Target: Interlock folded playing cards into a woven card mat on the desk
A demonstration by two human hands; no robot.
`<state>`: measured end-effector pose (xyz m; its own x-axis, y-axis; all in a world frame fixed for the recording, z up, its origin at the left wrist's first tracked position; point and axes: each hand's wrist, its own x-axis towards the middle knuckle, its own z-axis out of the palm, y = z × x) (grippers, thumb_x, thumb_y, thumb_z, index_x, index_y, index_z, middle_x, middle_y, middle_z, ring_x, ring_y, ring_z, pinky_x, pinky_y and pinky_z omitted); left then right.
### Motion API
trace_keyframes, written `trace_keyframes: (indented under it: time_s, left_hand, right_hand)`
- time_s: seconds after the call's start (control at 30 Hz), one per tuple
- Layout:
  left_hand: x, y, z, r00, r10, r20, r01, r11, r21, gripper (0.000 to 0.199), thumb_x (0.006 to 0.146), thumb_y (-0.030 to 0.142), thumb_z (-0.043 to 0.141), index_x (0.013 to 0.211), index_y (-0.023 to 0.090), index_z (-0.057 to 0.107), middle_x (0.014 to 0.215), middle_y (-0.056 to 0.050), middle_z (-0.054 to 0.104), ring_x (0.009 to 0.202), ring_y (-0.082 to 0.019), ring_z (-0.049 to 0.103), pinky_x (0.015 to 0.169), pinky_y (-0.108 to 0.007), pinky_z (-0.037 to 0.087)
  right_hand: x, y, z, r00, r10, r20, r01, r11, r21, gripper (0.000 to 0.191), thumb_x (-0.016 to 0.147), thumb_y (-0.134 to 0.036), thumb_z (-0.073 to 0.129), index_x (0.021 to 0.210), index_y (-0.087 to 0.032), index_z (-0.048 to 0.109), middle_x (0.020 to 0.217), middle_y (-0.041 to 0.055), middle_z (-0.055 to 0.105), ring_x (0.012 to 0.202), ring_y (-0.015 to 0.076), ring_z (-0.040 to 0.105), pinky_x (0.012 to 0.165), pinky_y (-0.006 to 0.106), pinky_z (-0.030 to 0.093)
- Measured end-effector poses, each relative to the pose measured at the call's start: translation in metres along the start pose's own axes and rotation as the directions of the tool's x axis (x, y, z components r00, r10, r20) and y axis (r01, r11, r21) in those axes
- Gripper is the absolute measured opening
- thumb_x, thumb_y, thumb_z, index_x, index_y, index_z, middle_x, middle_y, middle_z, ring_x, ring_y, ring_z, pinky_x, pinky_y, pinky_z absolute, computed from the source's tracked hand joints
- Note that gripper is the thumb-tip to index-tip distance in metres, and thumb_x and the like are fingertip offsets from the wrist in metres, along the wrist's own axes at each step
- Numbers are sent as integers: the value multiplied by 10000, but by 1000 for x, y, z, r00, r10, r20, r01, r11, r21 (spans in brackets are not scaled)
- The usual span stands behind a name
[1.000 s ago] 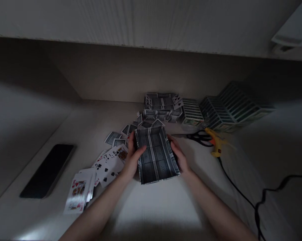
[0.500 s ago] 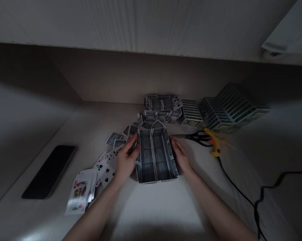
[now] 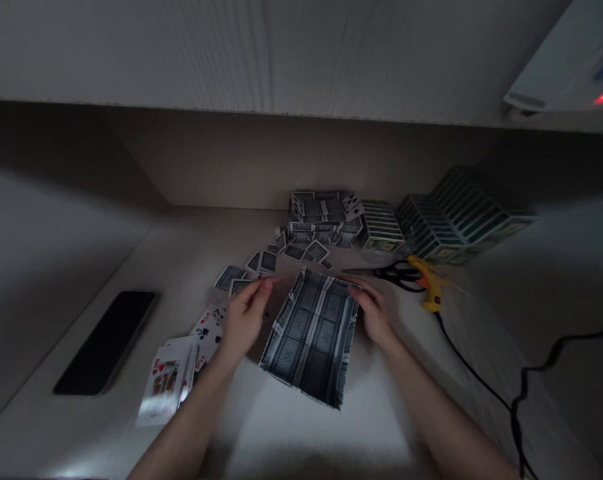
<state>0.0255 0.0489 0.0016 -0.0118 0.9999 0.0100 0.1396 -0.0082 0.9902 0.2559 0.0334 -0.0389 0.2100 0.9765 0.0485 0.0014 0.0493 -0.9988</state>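
Observation:
An open box made of playing cards point(image 3: 311, 333), backs showing, is tilted in the middle of the view. My right hand point(image 3: 374, 310) grips its upper right corner, the thumb over the rim. My left hand point(image 3: 246, 313) is apart from the box on its left side, thumb and forefinger pinched together; whether anything small is between them is hidden. Beneath and left of that hand lie loose face-up cards point(image 3: 209, 331), with a stack topped by a king of hearts point(image 3: 162, 387) nearer the front.
A phone point(image 3: 106, 343) lies at left. Cut card pieces point(image 3: 294, 252), another card box point(image 3: 324, 213) and card packs point(image 3: 436, 223) stand along the back. Scissors point(image 3: 399, 275) and a yellow glue gun point(image 3: 433, 287) with a black cord lie right. A shelf edge point(image 3: 281, 113) overhangs.
My left hand has let go of the box and moved slightly away. The box has turned and shifted toward me, now held by my right hand at its upper right corner.

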Motion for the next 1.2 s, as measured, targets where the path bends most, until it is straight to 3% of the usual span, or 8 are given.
trace_keyframes:
  time_s: [0.13, 0.23, 0.37, 0.47, 0.6, 0.8, 1.0, 1.2]
  left_hand:
    - [-12, 26, -37, 994, 103, -44, -79, 924, 373, 415, 752, 441, 542, 1127, 265, 568, 1154, -40, 589, 1033, -244, 547, 942, -380, 388]
    - [-30, 29, -73, 983, 159, -95, -33, 654, 756, 688, 710, 500, 560, 1314, 233, 369, 1335, -103, 420, 1220, -337, 367, 1013, -506, 264]
    - [-54, 4, -100, 979, 148, -139, 63, 427, 902, 788, 724, 586, 461, 1346, 131, 297, 1382, -176, 336, 1292, -377, 223, 1024, -561, 196]
    - [-66, -11, -89, 986, 67, -155, 122, 348, 930, 909, 662, 661, 474, 1361, 121, 257, 1426, -217, 217, 1300, -427, 147, 958, -633, 220]
    - [-76, -13, -57, 941, 45, -335, 304, 321, 897, 987, 664, 695, 439, 1381, 67, 182, 1419, -291, 135, 1263, -519, 98, 825, -716, 252]
    - [-67, -17, -28, 914, -5, -406, 394, 256, 883, 828, 764, 612, 371, 1393, 120, 154, 1460, -211, 86, 1311, -425, 74, 965, -638, 167]
    - [-40, -17, -11, 936, -90, -339, 351, 237, 906, 831, 717, 676, 383, 1390, 231, 184, 1478, -156, 46, 1311, -439, 11, 957, -673, 95]
    - [-22, -26, -4, 985, -46, -167, 173, 270, 947, 656, 733, 636, 418, 1330, 411, 266, 1486, -85, 49, 1292, -485, -10, 883, -739, 88]
  right_hand:
    - [0, 0, -2, 1000, -1, -15, 1, 1000, -12, 189, 697, -356, 585, 825, -265, 690, 857, 3, 692, 880, 235, 584, 801, 350, 409]
    - [1, -1, -2, 1000, -2, -6, 2, 1000, -12, 187, 707, -355, 574, 826, -265, 687, 846, 2, 690, 868, 232, 580, 782, 343, 410]
    - [2, -3, -2, 1000, 3, 13, -3, 1000, -15, 184, 704, -363, 574, 811, -258, 682, 842, 8, 686, 861, 234, 576, 776, 343, 410]
    - [2, -4, -2, 1000, 12, 24, -12, 1000, -9, 180, 711, -361, 569, 808, -256, 680, 847, 11, 681, 865, 234, 573, 778, 345, 408]
    - [1, -4, -2, 1000, 8, 24, -8, 1000, -4, 186, 723, -357, 567, 827, -257, 684, 857, 11, 683, 872, 229, 577, 793, 342, 408]
    - [2, 2, -3, 1000, -7, 12, 7, 1000, -18, 222, 717, -381, 576, 834, -226, 684, 841, 18, 686, 840, 217, 583, 755, 320, 416]
    - [4, 8, -5, 1000, 2, 15, -2, 1000, -19, 253, 716, -403, 572, 849, -219, 682, 830, 18, 684, 818, 210, 587, 726, 309, 426]
    - [6, 10, -6, 999, -10, 54, 11, 1000, -21, 269, 727, -419, 563, 862, -222, 687, 825, 13, 686, 820, 205, 590, 735, 306, 429]
